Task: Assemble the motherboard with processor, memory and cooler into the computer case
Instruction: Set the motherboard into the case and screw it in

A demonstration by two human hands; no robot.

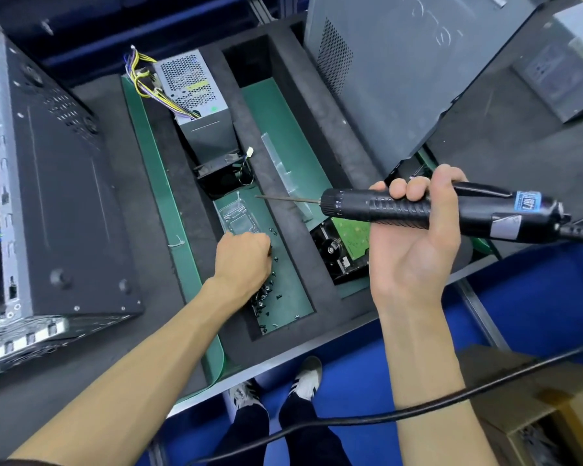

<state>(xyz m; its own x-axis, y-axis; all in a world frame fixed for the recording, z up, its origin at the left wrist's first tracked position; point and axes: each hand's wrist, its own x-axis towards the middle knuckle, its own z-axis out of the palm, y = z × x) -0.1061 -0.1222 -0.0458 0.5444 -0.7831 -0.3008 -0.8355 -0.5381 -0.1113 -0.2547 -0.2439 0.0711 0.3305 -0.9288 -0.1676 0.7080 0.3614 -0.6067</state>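
Left hand (244, 255) down in the middle slot of the foam tray (320, 105), fingers curled under among loose black screws (266, 294) at the slot's near end; probably pinching 1, though cannot tell what, if anything, sits inside the fist. Right hand (414, 237) raised over the tray's right edge, fingers wrapped round a corded electric screwdriver (418, 210), bit pointing left over the same slot. Case (58, 196) lying at the bench's left edge, just beside the tray; its open side faces away, so board, processor, memory and cooler cannot be made out inside. Screws: tiny, light, slippery, easy to drop into the foam; best pinched by the head between thumb and forefinger, 1 at a time. Screwdriver: stiff, fairly heavy, cable trailing across the body and likely to snag. Case: heavy sheet steel with sharp edges, to be steadied by its flat panel. In that slot beyond the fist, a clear plastic shell (236, 216), then a small black fan (221, 178) and a power supply (199, 99) with coloured wires. A hard drive (344, 247) in the right slot under a clear strip (283, 169). A grey side panel (401, 68) leaning at the tray's far right corner, crowding the driver hand. Cardboard box (535, 408) on the floor at the right
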